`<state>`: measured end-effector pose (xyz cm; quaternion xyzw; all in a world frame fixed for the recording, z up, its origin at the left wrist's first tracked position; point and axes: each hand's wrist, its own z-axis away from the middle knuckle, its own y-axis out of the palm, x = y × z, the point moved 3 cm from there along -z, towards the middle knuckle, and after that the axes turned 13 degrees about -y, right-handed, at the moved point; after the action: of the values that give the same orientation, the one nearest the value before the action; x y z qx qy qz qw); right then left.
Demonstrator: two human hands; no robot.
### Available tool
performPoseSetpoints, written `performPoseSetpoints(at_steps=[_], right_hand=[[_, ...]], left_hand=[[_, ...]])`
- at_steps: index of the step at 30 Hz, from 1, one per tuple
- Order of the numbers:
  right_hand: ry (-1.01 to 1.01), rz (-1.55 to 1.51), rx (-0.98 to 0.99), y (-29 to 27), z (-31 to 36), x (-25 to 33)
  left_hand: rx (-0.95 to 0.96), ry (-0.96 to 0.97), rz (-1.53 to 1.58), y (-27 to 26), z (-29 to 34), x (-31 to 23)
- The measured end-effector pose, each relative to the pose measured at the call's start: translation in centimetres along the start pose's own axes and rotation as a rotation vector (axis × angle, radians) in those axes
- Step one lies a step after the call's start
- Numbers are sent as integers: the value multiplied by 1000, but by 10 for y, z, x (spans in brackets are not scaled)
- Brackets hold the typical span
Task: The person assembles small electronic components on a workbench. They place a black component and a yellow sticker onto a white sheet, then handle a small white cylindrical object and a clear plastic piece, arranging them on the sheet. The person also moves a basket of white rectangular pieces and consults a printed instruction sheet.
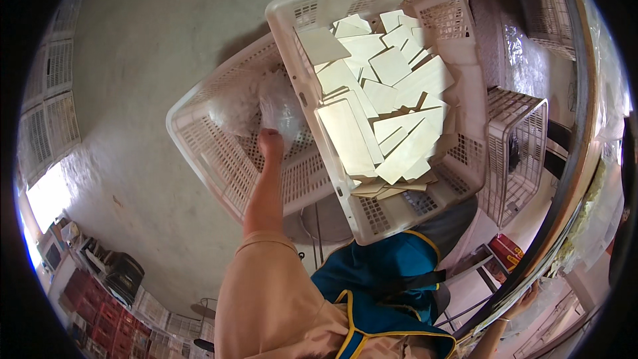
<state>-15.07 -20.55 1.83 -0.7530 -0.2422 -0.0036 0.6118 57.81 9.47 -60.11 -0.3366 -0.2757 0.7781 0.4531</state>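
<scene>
My left hand (269, 141) reaches down into a white plastic crate (199, 103) on the left. Its fingers are closed on a clear plastic bag (280, 108), whose contents I cannot make out. A second pale crate (367, 225) overlaps the first one's right side and holds a loose heap of flat cream-coloured pieces (392, 66), rectangular and of differing sizes. Far to the lower right, my right hand (525, 300) is at the table's edge beside clear plastic. It is small there, and its fingers do not show well enough to tell their grip.
A worktable (565, 179) with a curved-looking edge runs down the right, bearing plastic sheeting. Another crate (518, 153) stands on its side beside the heaped one. Stacked crates (58, 119) line the left wall, with red crates (100, 309) at the lower left. Between them lies grey floor (146, 93).
</scene>
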Motion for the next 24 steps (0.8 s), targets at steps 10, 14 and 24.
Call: performPoseSetpoints(at_steps=[10, 14, 24], right_hand=[[23, 6, -33, 3, 2, 1], [77, 32, -33, 3, 1, 8], [133, 156, -42, -8, 9, -3]], left_hand=[[-252, -346, 165, -56, 30, 43], [-151, 171, -104, -52, 35, 26], [380, 4, 75, 70, -72, 32]])
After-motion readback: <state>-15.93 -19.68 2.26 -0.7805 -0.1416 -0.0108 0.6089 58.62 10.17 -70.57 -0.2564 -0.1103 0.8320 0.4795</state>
